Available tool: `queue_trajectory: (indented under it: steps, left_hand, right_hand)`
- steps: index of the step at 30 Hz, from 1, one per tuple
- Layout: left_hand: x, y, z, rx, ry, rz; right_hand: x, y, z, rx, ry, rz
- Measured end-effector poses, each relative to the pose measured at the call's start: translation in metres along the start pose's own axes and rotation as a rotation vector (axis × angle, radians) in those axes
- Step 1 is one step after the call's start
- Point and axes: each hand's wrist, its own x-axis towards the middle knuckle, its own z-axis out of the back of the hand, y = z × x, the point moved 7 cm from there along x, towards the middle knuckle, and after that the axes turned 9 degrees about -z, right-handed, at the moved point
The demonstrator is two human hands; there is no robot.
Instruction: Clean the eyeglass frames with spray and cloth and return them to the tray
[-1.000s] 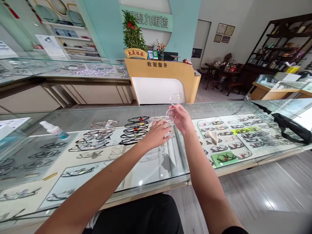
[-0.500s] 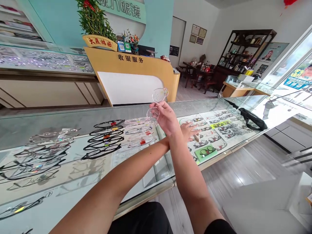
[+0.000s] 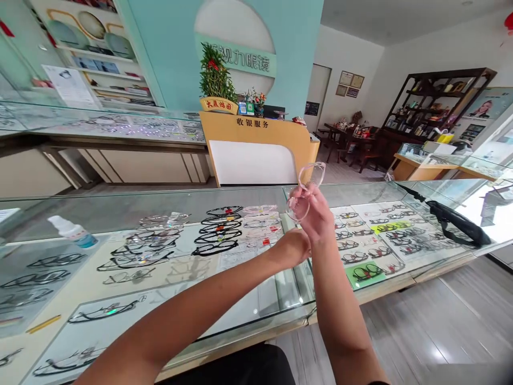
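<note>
My right hand (image 3: 316, 211) is raised above the glass counter, its fingers closed around the middle of a pair of clear, pinkish eyeglasses (image 3: 315, 172). The glasses are held on end, one round lens above the fingers and the other below. My left hand (image 3: 294, 248) is bent at the wrist just behind and left of my right wrist. Its fingers are hidden there, so what they hold, if anything, does not show. Left of the hands, a column of black eyeglasses (image 3: 217, 247) and a column of clear eyeglasses (image 3: 260, 221) lie in the display.
The glass counter (image 3: 256, 320) runs across in front of me. A spray bottle (image 3: 74, 232) stands at its left, with a yellow pencil (image 3: 43, 324) nearer. A black umbrella (image 3: 457, 222) lies at the right. Beyond is a cashier desk (image 3: 256, 160) with a plant (image 3: 216, 77).
The view has swung left and up. My left hand, spread beyond my right wrist before, has drawn back behind it. The clear eyeglasses stay in my right hand, turned slightly.
</note>
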Motion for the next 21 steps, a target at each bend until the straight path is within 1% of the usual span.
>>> queue_trajectory:
  steps: [2,3,4,6,8,10,12,14,16,18,21]
  left_hand:
    - [-0.032,-0.020,0.033,0.088,0.035,0.018]
    - [-0.047,-0.029,0.050,0.173,0.063,0.029]
    - [-0.062,-0.035,0.071,0.234,0.034,0.056]
    - [-0.090,-0.039,0.117,0.230,-0.074,0.134]
    - [-0.118,-0.029,0.158,0.110,-0.192,0.277]
    - [-0.147,-0.011,0.196,-0.062,-0.398,0.438]
    - [-0.170,0.005,0.223,-0.192,-0.589,0.521]
    - [-0.186,0.016,0.239,-0.294,-0.734,0.530]
    - [-0.196,0.024,0.246,-0.410,-0.840,0.513]
    - [-0.201,0.030,0.246,-0.527,-0.897,0.493]
    - [-0.208,0.037,0.246,-0.642,-0.928,0.476]
  right_hand:
    - [-0.004,0.004,-0.002,0.024,-0.001,0.019]
    - [-0.004,0.004,-0.002,0.042,0.005,0.017]
    - [-0.004,0.002,-0.003,0.060,0.013,0.010]
    - [0.000,-0.005,-0.002,0.076,0.020,-0.020]
    - [0.004,-0.017,-0.002,0.055,0.016,-0.069]
    - [0.007,-0.031,-0.004,0.009,0.010,-0.125]
    - [0.008,-0.044,-0.012,-0.039,0.002,-0.170]
    - [0.008,-0.055,-0.026,-0.078,0.000,-0.201]
    - [0.007,-0.065,-0.048,-0.102,0.016,-0.227]
    - [0.007,-0.075,-0.075,-0.114,0.043,-0.254]
    - [0.012,-0.092,-0.111,-0.112,0.076,-0.276]
